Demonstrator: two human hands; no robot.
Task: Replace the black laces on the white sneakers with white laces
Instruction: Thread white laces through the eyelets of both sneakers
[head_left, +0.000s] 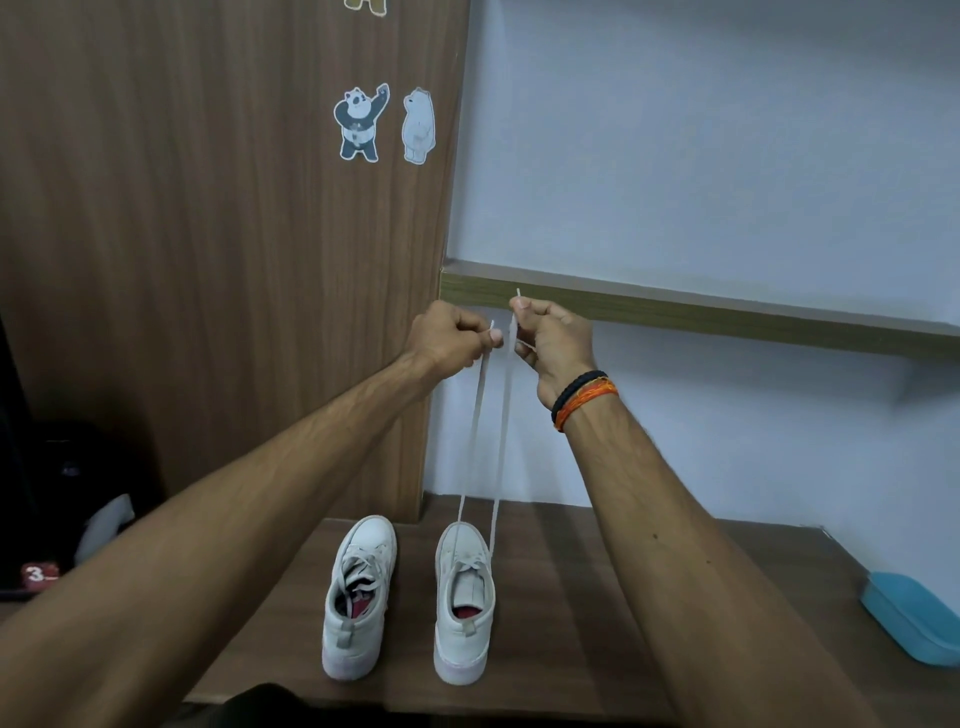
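Observation:
Two white sneakers stand side by side on a dark wooden table, toes pointing away from me. The left sneaker carries a white lace through its eyelets. From the right sneaker a white lace rises in two taut strands. My left hand pinches the end of the left strand high above the shoe. My right hand, with black and orange bands at the wrist, pinches the end of the right strand at about the same height. No black lace is in view.
A blue container lies at the table's right edge. A wooden panel with bear stickers stands at the left, a shelf ledge crosses the white wall behind my hands. Dark objects sit low at the far left.

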